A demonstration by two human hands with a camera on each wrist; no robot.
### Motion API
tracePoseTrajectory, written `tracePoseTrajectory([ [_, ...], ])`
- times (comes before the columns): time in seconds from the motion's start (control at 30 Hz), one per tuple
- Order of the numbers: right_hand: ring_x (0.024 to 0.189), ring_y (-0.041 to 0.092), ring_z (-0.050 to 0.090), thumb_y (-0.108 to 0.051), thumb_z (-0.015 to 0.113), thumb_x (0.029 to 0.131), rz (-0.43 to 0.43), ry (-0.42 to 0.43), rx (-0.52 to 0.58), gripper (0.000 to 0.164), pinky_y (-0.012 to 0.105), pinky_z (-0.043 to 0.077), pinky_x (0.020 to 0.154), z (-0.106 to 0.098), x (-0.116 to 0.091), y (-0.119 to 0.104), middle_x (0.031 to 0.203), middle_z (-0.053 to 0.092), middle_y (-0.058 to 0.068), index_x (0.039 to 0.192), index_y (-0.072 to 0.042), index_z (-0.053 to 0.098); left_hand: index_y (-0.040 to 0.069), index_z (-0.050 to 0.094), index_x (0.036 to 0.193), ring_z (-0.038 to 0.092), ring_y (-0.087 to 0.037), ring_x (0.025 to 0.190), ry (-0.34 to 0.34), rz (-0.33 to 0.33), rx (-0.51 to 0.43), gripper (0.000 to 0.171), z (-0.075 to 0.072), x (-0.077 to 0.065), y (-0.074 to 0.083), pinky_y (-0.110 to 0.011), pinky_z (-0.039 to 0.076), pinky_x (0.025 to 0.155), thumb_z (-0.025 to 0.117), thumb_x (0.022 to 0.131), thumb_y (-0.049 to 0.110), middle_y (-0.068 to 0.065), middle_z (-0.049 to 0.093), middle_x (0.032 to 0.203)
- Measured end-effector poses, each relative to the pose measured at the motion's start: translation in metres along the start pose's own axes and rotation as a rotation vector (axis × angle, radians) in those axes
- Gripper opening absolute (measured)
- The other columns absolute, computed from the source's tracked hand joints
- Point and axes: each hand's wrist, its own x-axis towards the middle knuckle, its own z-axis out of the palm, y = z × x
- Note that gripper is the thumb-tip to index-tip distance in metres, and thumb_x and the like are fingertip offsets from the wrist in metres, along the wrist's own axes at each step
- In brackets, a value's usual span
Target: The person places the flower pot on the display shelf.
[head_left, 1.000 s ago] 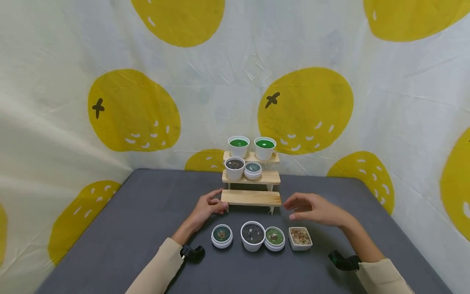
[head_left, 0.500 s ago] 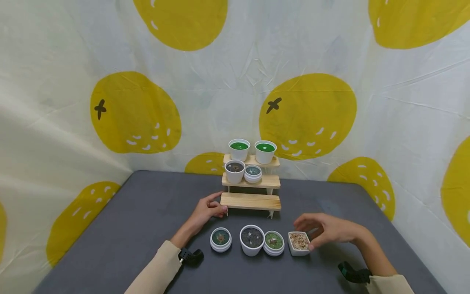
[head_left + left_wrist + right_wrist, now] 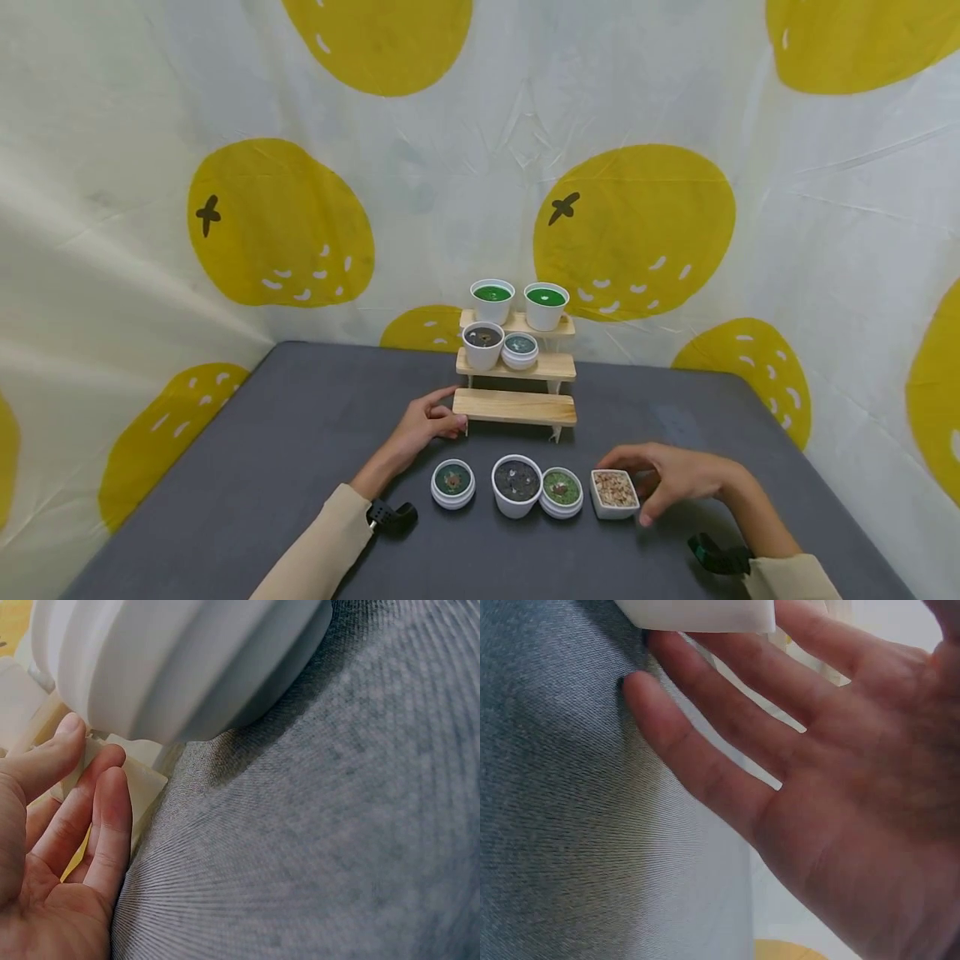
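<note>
At the left end of a three-step wooden stand [image 3: 514,407], my left hand [image 3: 417,430] grips the lowest step between thumb and fingers. My right hand [image 3: 678,482] is spread around a small square white pot [image 3: 617,513] of pale granules, fingers behind it and thumb at its right front. In the right wrist view the fingers are loosely extended beside that pot's wall. Left of it on the table stand a low round pot with green filling [image 3: 562,511], a white cup with dark filling [image 3: 515,507] and a low ribbed pot [image 3: 453,502], which looms large in the left wrist view.
On the stand's top step are two white cups with green filling, the left cup [image 3: 492,311] and the right cup [image 3: 544,317]. A brown-filled cup [image 3: 482,358] and a low round pot [image 3: 520,362] share the middle step. A patterned cloth [image 3: 450,183] hangs behind the grey table [image 3: 337,400].
My right hand has come down and toward me from beside the stand to the square pot. Its thumb has shifted slightly off the pot's right side. My left hand stays at the stand.
</note>
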Motion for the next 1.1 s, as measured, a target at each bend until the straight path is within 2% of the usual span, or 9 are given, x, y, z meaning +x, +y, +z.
tracePoseTrajectory([
  [0.37, 0.125, 0.006, 0.058, -0.004, 0.081, 0.085, -0.034, 0.001, -0.003, 0.072, 0.027, 0.051, 0.099, 0.0, 0.003, 0.01, 0.148, 0.051, 0.029, 0.148, 0.0, 0.048, 0.01, 0.043, 0.157, 0.074, -0.018, 0.085, 0.001, 0.006, 0.008, 0.074, 0.001, 0.001, -0.001, -0.03, 0.062, 0.078, 0.079, 0.093, 0.02, -0.011, 0.079, 0.097],
  [0.63, 0.124, 0.012, 0.06, 0.0, 0.079, 0.086, -0.037, -0.006, 0.058, 0.069, 0.027, 0.05, 0.1, 0.0, 0.006, 0.016, 0.146, 0.056, 0.025, 0.148, 0.002, 0.049, 0.011, 0.043, 0.158, 0.073, -0.017, 0.084, 0.005, -0.007, 0.011, 0.075, 0.0, 0.001, -0.002, -0.029, 0.062, 0.078, 0.079, 0.093, 0.02, -0.01, 0.079, 0.096],
  [0.87, 0.119, 0.015, 0.062, 0.002, 0.077, 0.086, -0.081, -0.031, 0.099, 0.069, 0.029, 0.052, 0.099, 0.001, 0.008, 0.017, 0.146, 0.053, 0.029, 0.148, 0.007, 0.046, 0.011, 0.044, 0.157, 0.073, -0.017, 0.085, 0.0, -0.002, 0.016, 0.075, 0.0, 0.0, -0.002, -0.028, 0.061, 0.077, 0.08, 0.092, 0.022, -0.01, 0.079, 0.097],
  [1.1, 0.115, 0.015, 0.063, 0.002, 0.074, 0.089, -0.068, -0.03, 0.118, 0.067, 0.029, 0.052, 0.099, 0.001, 0.008, 0.017, 0.142, 0.053, 0.031, 0.148, 0.008, 0.044, 0.01, 0.042, 0.158, 0.073, -0.016, 0.086, -0.004, 0.014, 0.002, 0.076, -0.001, 0.001, -0.002, -0.028, 0.062, 0.078, 0.079, 0.093, 0.02, -0.012, 0.078, 0.097],
])
